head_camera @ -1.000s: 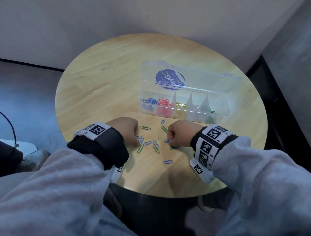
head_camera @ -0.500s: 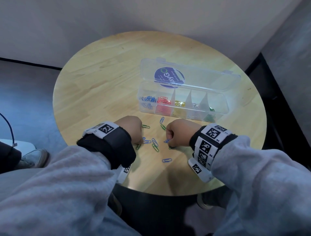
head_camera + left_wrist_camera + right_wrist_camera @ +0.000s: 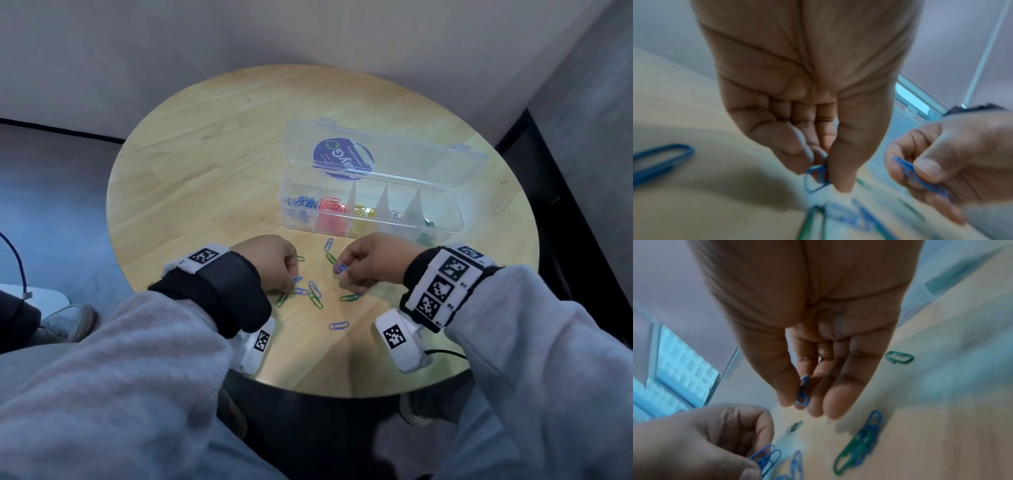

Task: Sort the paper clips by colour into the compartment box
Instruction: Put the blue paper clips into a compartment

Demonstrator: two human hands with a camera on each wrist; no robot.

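- The right hand [image 3: 373, 262] hangs just above the near part of the round worktop [image 3: 212, 178], its thumb and fingers pinched on a blue clip [image 3: 340, 269]; the right wrist view shows that clip [image 3: 802, 395] edge-on between the thumb and the fingertips.
- The left hand [image 3: 270, 262] is low over the worktop, its fingers curled, and pinches a second blue clip [image 3: 817, 177] between thumb and forefinger. Whether it grips one clip or two I cannot tell.
- The two hands are near each other but apart.
- Between and below them lie loose clips [image 3: 315, 296], blue and green, scattered near the near edge of the worktop. One blue clip [image 3: 338, 325] lies alone, closest to that edge, and another blue one [image 3: 329, 244] lies just before the box.
- The clear box [image 3: 371, 212] stands beyond the hands, toward the right side of the worktop, its lid [image 3: 387, 154] tipped open at the back.
- Its compartments, from left to right, hold blue clips [image 3: 301, 204], red ones [image 3: 331, 205], yellow ones [image 3: 363, 210], pale ones [image 3: 396, 216] and green ones [image 3: 428, 223].
- Grey sleeves [image 3: 113, 377] and wrist bands with black and white markers [image 3: 445, 284] cover both forearms.
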